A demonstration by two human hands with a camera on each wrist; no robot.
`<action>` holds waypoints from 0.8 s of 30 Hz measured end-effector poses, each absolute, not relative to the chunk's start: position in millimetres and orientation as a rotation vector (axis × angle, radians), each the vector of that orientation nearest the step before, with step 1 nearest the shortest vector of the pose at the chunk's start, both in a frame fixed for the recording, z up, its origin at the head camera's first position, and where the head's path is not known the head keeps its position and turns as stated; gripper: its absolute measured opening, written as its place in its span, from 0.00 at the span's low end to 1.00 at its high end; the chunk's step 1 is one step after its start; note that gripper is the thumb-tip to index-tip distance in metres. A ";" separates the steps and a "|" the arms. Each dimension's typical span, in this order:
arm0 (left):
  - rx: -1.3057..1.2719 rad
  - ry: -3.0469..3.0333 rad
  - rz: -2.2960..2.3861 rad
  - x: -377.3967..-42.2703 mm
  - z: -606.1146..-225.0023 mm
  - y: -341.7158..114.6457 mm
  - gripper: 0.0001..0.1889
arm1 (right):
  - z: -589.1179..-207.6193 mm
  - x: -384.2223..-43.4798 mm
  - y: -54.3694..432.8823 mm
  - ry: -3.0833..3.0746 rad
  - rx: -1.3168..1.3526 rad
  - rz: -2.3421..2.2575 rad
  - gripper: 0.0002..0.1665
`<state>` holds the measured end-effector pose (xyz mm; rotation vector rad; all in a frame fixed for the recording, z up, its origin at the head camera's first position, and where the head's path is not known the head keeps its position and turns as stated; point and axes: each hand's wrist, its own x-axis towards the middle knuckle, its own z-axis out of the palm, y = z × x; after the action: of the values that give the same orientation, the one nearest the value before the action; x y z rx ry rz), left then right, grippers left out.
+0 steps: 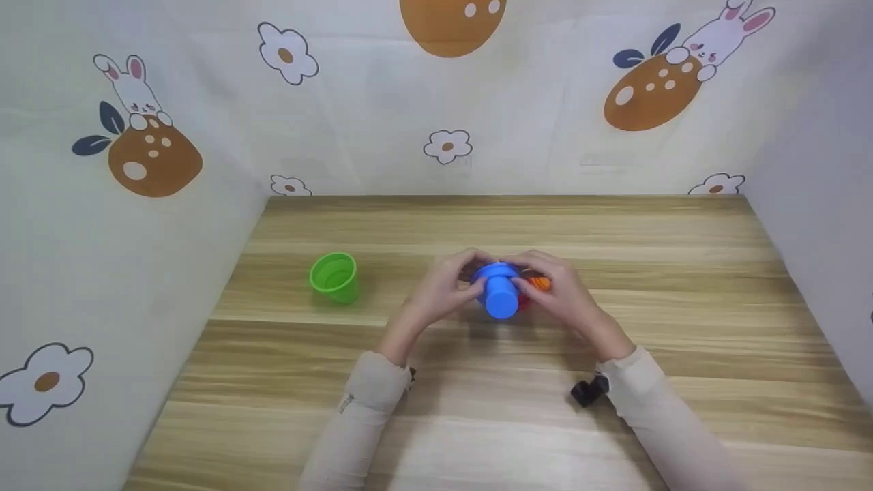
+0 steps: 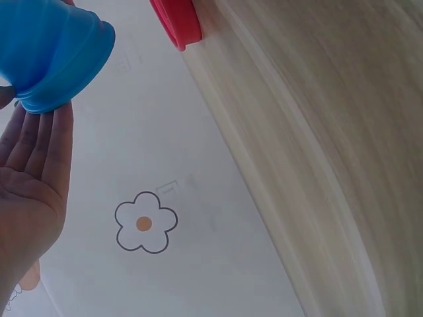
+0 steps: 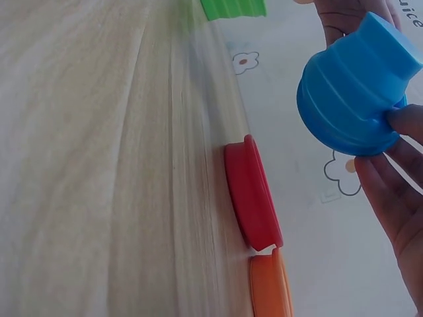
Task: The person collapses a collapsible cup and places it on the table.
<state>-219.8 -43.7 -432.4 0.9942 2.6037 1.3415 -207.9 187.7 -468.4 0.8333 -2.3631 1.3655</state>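
The blue cup (image 1: 501, 301) sits between the left hand (image 1: 447, 283) and the right hand (image 1: 563, 286), in front of the person and gripped by both, so neither hand is the nearer. Its long axis slants: the narrow end points up and back toward the person, while the wide end faces down and away, toward the wall (image 1: 368, 109). Each hand pinches it from its own side, thumb on the near face and fingers around the wide rim. The wrist views show the cup held apart from the table (image 1: 464, 436). A red piece (image 3: 251, 195) and an orange piece (image 3: 269, 284) stand below it, close together, on the right hand's side. The green cup (image 1: 346, 290) stands well apart, out to the left, its mouth up. Whether anything lies inside the blue cup, I cannot tell.
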 end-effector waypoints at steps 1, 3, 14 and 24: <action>0.996 2.612 1.339 -219.9 -432.6 -43.9 0.16 | -468.0 -207.5 188.2 -2.367 0.828 1.381 0.19; 0.996 2.622 1.340 -220.2 -432.6 -44.3 0.16 | -467.5 -206.8 189.4 -2.373 0.815 1.425 0.19; 0.985 2.624 1.376 -220.0 -429.8 -45.9 0.15 | -466.5 -205.5 193.9 -2.389 0.784 1.537 0.21; 1.009 2.611 1.432 -219.4 -430.5 -47.1 0.14 | -469.5 -206.0 195.3 -2.344 0.801 1.565 0.22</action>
<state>-219.4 -47.1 -430.5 1.0088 2.6115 1.4319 -206.0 195.3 -469.5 0.8005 -2.3438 1.5654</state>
